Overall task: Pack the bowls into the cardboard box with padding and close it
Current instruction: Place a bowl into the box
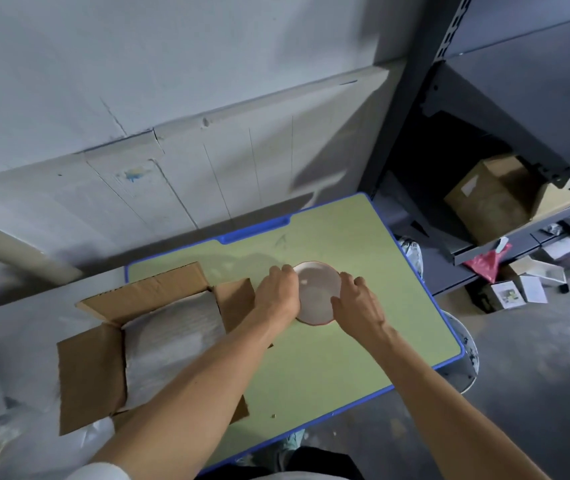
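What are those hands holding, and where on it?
A bowl, gripped at its rim: the left hand on its left side, the right hand on its right.

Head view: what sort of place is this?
Probably a storeroom or packing area: grey metal shelving holding a carton, small boxes scattered on the concrete floor, and an open cardboard box lined with padding on the green table.

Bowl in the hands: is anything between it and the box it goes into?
Nothing visible blocks it. The left hand and right hand hold the bowl just right of the box, whose flaps are spread open. Only the right flap lies between, and padding lines the inside.
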Tool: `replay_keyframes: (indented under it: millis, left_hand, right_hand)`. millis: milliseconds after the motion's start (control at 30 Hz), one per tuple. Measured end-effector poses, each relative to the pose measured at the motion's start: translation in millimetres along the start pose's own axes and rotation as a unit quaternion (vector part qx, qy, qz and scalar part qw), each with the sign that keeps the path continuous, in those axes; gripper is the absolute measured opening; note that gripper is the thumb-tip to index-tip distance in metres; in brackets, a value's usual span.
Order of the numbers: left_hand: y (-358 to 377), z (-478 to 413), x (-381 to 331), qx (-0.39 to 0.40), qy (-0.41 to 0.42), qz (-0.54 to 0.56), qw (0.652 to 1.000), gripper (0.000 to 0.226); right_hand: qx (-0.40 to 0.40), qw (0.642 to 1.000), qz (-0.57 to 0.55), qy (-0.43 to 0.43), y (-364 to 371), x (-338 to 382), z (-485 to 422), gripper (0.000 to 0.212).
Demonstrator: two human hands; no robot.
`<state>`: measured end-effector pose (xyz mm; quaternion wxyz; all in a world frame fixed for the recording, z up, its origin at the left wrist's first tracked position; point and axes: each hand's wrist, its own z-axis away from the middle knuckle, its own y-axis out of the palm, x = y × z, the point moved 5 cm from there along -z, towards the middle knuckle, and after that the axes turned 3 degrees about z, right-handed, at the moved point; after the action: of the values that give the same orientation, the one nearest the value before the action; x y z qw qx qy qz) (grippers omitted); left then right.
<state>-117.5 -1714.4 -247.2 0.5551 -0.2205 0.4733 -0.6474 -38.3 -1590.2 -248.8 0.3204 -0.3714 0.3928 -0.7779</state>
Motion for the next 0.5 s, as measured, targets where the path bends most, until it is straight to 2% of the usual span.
replay_keyframes:
  millis: [167, 367, 500]
  left_hand:
    - [-7, 6, 4, -0.030, -0.005, 0.050, 0.998, 0.035]
    - [-57, 25, -13, -0.114, 0.075, 0.067, 0.988, 0.031]
    - [-90, 43, -14, -0.136, 0.096, 0.095, 0.981, 0.027]
  right_hand:
    - [-0.035, 0.999, -0.015, 0.028, -5, 10, 3, 0.040]
    - [-0.091, 0.995, -0.033, 0.025, -46, 19, 13, 0.048]
    - [-0.117, 0.991, -0.058, 0.010, -79, 32, 27, 0.056]
